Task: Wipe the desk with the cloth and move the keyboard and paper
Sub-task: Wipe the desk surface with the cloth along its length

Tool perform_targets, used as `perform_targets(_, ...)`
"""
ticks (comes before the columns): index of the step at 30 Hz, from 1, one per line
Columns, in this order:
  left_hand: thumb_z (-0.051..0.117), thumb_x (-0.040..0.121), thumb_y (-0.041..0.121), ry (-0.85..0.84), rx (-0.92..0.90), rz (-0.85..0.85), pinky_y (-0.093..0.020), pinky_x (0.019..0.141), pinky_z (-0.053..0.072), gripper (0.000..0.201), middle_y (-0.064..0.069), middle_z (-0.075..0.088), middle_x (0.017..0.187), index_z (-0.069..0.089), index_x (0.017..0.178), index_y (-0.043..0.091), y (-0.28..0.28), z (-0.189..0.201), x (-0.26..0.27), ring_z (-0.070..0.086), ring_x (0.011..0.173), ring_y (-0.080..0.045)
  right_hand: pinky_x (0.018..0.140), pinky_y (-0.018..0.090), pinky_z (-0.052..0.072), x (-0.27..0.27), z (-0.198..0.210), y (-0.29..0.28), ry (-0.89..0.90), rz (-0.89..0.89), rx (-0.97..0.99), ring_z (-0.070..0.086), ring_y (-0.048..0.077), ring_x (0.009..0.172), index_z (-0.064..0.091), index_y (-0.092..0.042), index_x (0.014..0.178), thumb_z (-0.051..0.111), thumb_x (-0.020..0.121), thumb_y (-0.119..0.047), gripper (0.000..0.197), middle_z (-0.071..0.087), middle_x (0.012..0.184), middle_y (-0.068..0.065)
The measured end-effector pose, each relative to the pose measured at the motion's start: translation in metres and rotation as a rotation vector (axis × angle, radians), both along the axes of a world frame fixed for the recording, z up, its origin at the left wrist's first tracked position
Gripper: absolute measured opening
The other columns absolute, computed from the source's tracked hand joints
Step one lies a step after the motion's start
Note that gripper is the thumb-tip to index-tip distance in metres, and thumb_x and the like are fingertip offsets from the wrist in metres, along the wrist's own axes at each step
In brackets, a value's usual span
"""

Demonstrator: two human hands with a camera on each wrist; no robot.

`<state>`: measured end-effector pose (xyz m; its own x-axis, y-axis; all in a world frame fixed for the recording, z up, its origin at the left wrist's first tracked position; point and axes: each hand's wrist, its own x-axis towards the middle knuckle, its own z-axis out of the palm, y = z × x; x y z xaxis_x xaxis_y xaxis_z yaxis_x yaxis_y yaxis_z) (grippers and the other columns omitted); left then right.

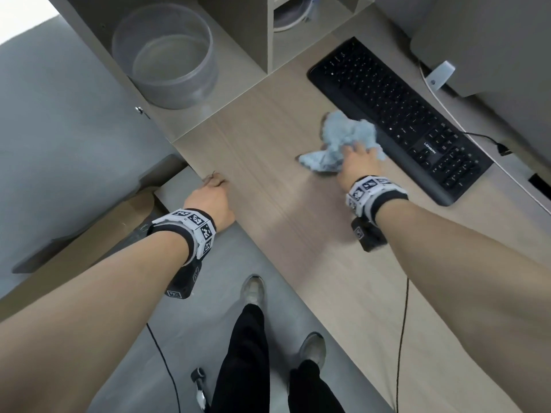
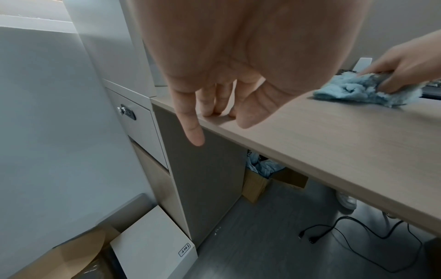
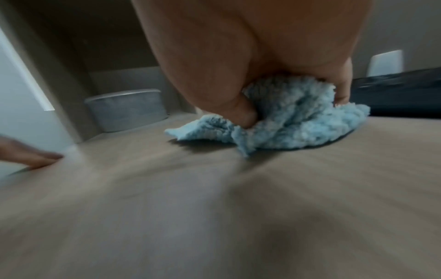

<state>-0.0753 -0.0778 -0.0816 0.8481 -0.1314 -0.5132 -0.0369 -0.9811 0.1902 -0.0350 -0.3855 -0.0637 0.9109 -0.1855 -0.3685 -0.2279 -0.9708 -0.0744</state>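
1. The right hand pressed down on a crumpled light blue cloth and held it, with the thumb and fingers curled into the fabric, as the right wrist view showed.
2. The cloth lay on the light wooden desk, just beside the near long edge of the black keyboard; one corner of the cloth spread flat toward the left.
3. From the head view I could not tell if the cloth touched the keyboard or only lay against its edge.
4. The keyboard stood diagonally on the desk, with its far end near the shelf unit and its near end toward the right.
5. The left hand rested on the front left edge of the desk. Its fingers were relaxed and almost straight, some fingertips touched the top of the desk, and it held nothing.
6. In the left wrist view one finger hung down over the desk edge, in front of the grey side panel.
7. A round translucent container stood in the open compartment of the shelf unit, well apart from the cloth.
8. Under the desk I saw a cardboard box and black cables on the grey floor.
9. No paper was visible to me in any of the views.
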Motion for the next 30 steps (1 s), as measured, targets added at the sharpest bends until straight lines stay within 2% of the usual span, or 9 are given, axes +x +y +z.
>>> perform_targets(3, 0.052, 0.067, 0.026, 0.021, -0.004, 0.032, -0.043, 0.106, 0.042, 0.072, -0.002, 0.03, 0.152, 0.041, 0.138, 0.019, 0.0, 0.003, 0.001, 0.035, 0.14, -0.025, 0.114, 0.053, 0.026, -0.016, -0.005, 0.038, 0.0, 0.316, 0.06, 0.022, 0.033, 0.142, 0.041, -0.027, 0.143, 0.058, 0.086, -0.01, 0.062, 0.027, 0.157, 0.0)
perform_targets(5, 0.051, 0.066, 0.026, 0.027, -0.012, 0.027, -0.044, 0.107, 0.041, 0.073, -0.002, 0.029, 0.153, 0.04, 0.138, 0.018, 0.0, 0.005, 0.001, 0.035, 0.14, -0.025, 0.117, 0.055, 0.022, -0.039, -0.013, 0.038, -0.017, 0.388, 0.086, 0.018, 0.033, 0.145, 0.04, -0.026, 0.145, 0.057, 0.086, -0.006, 0.065, 0.025, 0.159, -0.002)
perform_targets(11, 0.057, 0.076, 0.022, 0.001, 0.003, -0.008, -0.041, 0.107, 0.041, 0.064, -0.005, 0.031, 0.15, 0.041, 0.137, 0.015, 0.0, 0.006, 0.0, 0.03, 0.142, -0.023, 0.113, 0.051, 0.033, -0.035, -0.013, -0.043, -0.078, -0.025, 0.031, 0.029, 0.037, 0.137, 0.041, -0.016, 0.141, 0.049, 0.081, 0.004, 0.063, 0.035, 0.152, 0.007)
perform_targets(15, 0.058, 0.077, 0.022, -0.032, 0.003, -0.004, -0.041, 0.105, 0.043, 0.06, -0.006, 0.028, 0.152, 0.043, 0.135, 0.014, -0.003, 0.004, -0.004, 0.03, 0.142, -0.025, 0.112, 0.052, 0.031, -0.014, -0.013, -0.023, -0.056, -0.078, -0.019, 0.029, 0.038, 0.134, 0.041, -0.011, 0.138, 0.055, 0.078, 0.001, 0.062, 0.034, 0.147, 0.008)
perform_targets(19, 0.057, 0.078, 0.021, -0.034, 0.04, -0.016, -0.04, 0.11, 0.037, 0.068, -0.006, 0.021, 0.159, 0.036, 0.143, 0.014, -0.005, 0.004, -0.003, 0.022, 0.147, -0.023, 0.12, 0.056, 0.016, -0.027, -0.008, 0.015, -0.004, 0.128, 0.088, 0.008, 0.04, 0.148, 0.034, -0.016, 0.148, 0.054, 0.083, 0.003, 0.071, 0.018, 0.161, 0.005)
perform_targets(23, 0.055, 0.074, 0.021, -0.044, -0.001, 0.01, -0.043, 0.105, 0.043, 0.064, -0.004, 0.028, 0.153, 0.042, 0.136, 0.015, -0.002, 0.002, -0.005, 0.029, 0.143, -0.024, 0.114, 0.055, 0.028, -0.073, -0.007, 0.023, -0.011, 0.396, 0.141, 0.019, 0.033, 0.144, 0.038, -0.024, 0.148, 0.056, 0.088, -0.009, 0.064, 0.026, 0.159, 0.0)
perform_targets(26, 0.054, 0.07, 0.027, -0.057, -0.041, 0.027, -0.045, 0.099, 0.047, 0.062, -0.003, 0.033, 0.145, 0.044, 0.13, 0.018, 0.0, 0.004, -0.008, 0.038, 0.136, -0.026, 0.103, 0.05, 0.041, -0.087, -0.005, -0.012, -0.027, 0.206, 0.158, 0.034, 0.031, 0.132, 0.043, -0.023, 0.144, 0.057, 0.086, -0.014, 0.06, 0.037, 0.15, 0.002)
perform_targets(28, 0.058, 0.073, 0.03, -0.064, -0.04, 0.011, -0.044, 0.104, 0.044, 0.064, -0.003, 0.032, 0.148, 0.043, 0.134, 0.017, 0.002, 0.002, -0.007, 0.034, 0.139, -0.025, 0.101, 0.047, 0.044, -0.083, 0.001, -0.021, -0.03, 0.008, 0.151, 0.038, 0.033, 0.126, 0.046, -0.021, 0.141, 0.056, 0.087, -0.013, 0.055, 0.04, 0.143, 0.006)
perform_targets(30, 0.06, 0.074, 0.032, -0.058, -0.055, 0.001, -0.044, 0.109, 0.04, 0.066, -0.006, 0.032, 0.147, 0.044, 0.134, 0.013, 0.001, 0.003, -0.009, 0.03, 0.14, -0.024, 0.101, 0.045, 0.044, -0.082, 0.005, 0.003, 0.005, -0.034, 0.13, 0.038, 0.036, 0.127, 0.048, -0.018, 0.138, 0.057, 0.088, -0.016, 0.051, 0.038, 0.14, 0.012)
